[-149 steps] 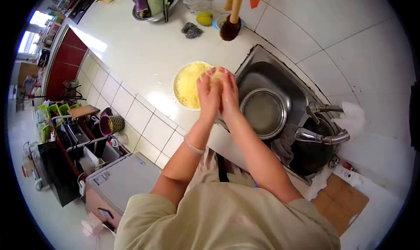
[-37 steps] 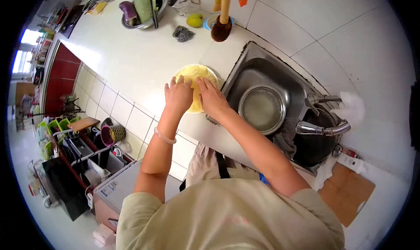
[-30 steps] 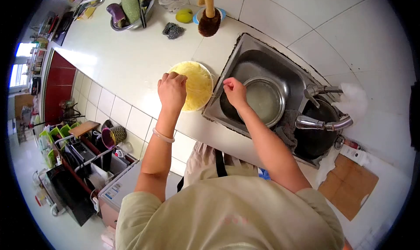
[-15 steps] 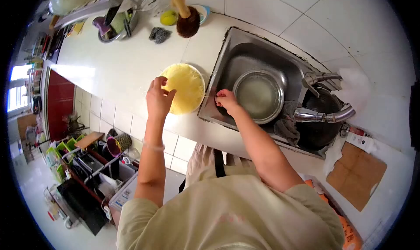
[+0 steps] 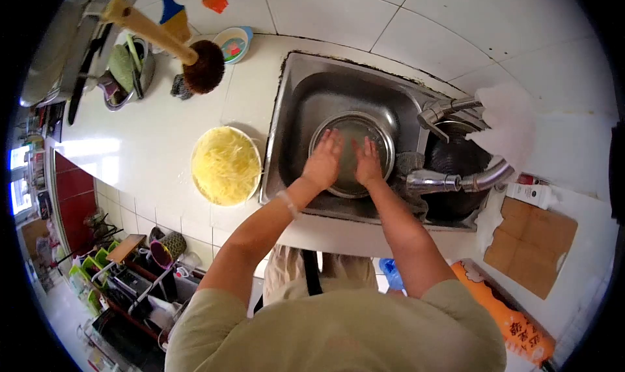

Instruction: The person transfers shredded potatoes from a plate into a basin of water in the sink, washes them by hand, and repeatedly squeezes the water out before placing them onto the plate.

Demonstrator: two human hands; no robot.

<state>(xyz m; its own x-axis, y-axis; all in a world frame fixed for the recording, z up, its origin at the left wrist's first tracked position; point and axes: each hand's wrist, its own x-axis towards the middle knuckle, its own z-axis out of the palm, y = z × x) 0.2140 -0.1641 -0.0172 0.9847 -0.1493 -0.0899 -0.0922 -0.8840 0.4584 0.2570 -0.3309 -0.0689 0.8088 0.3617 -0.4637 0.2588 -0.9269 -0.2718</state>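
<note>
A round metal bowl (image 5: 388, 134) of cloudy water sits in the steel sink (image 5: 296, 88). My left hand (image 5: 323, 160) is over the bowl's left side, fingers stretched out and holding nothing. My right hand (image 5: 368, 162) is over the bowl's right half, its fingers extended and empty as well. Whether the fingertips touch the water I cannot tell. On the counter left of the sink stands a white bowl heaped with pale yellow shreds (image 5: 226, 165).
A faucet (image 5: 436, 182) and a grey cloth (image 5: 411, 163) are at the sink's right, beside a dark pan (image 5: 456, 152). A wooden-handled brush (image 5: 202, 66) hangs over the counter. A small blue-rimmed bowl (image 5: 234, 43) stands at the back. Cardboard (image 5: 530, 242) lies at right.
My left hand has moved right, from the bowl of yellow shreds to the metal bowl. My right hand has gone from the sink's left edge to over the water. The view has shifted right.
</note>
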